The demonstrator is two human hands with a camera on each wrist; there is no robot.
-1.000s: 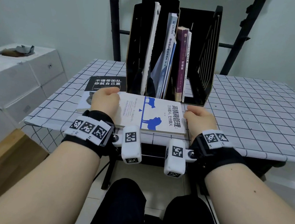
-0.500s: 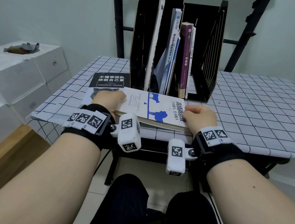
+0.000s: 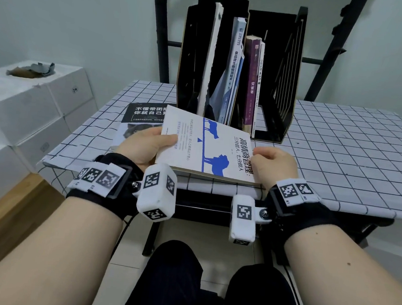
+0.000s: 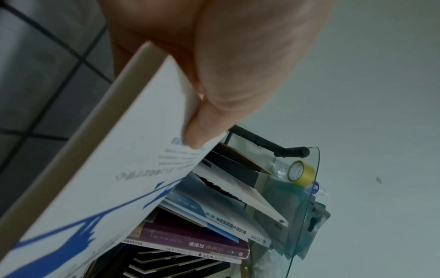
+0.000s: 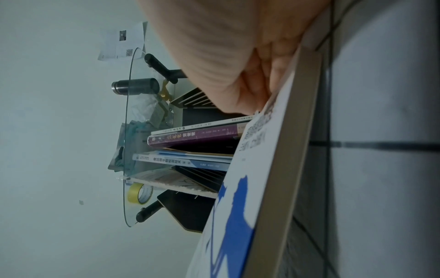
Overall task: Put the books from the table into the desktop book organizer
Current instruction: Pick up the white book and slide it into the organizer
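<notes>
A white book with blue figures [image 3: 205, 145] [image 4: 100, 188] [image 5: 247, 188] is tilted up off the table's near edge, in front of the black organizer [image 3: 238, 66]. My left hand [image 3: 147, 145] grips its left end, thumb [image 4: 214, 105] on the cover. My right hand [image 3: 272, 162] pinches its right end, fingers [image 5: 252, 94] on the cover. The organizer holds several upright books [image 3: 235, 73] [image 4: 202, 225] [image 5: 190, 143]. A black-covered book [image 3: 140, 121] lies flat on the checked table [image 3: 339, 148], left of the organizer and partly under the lifted book.
White boxes [image 3: 29, 114] are stacked left of the table. A black metal frame [image 3: 333, 49] rises behind the organizer. A glass shelf [image 5: 128, 131] with a yellow tape roll [image 4: 301, 171] hangs above it. My knees [image 3: 208, 285] are below the table edge.
The white book has been lifted from flat on the table. Its left end has risen and swung towards the organizer, with both hands still holding its ends.
</notes>
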